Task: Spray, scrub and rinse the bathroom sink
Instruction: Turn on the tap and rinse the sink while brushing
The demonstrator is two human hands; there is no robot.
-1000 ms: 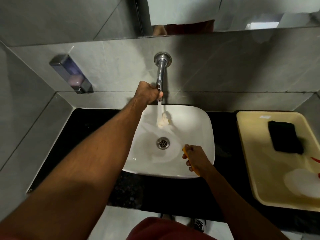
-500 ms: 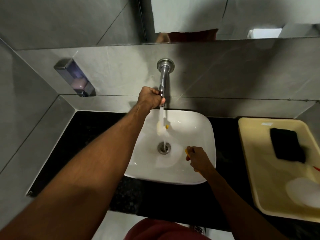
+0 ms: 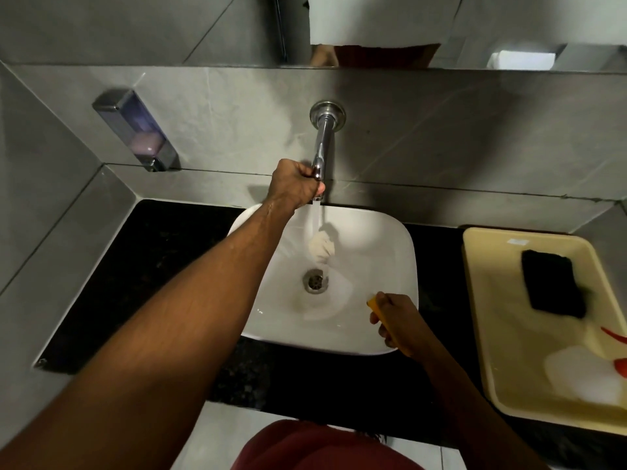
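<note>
White ceramic fills the middle of the frame: the sink (image 3: 373, 252) sits on the black desk (image 3: 163, 266), with water running from the wall tap (image 3: 320, 154) onto a pale foamy patch just above the drain (image 3: 315, 279). My left hand (image 3: 295, 186) is clenched around the tap's end. My right hand (image 3: 395, 322), at the basin's lower-right rim, grips a yellow scrubber (image 3: 375, 305). I judge the risks this way: a wet grip on the tap could slip or open the flow too hard, splashing onto the desk and toward the cream tray (image 3: 481, 300) at right holding a black sponge (image 3: 553, 283). The scrubber could also drop.
</note>
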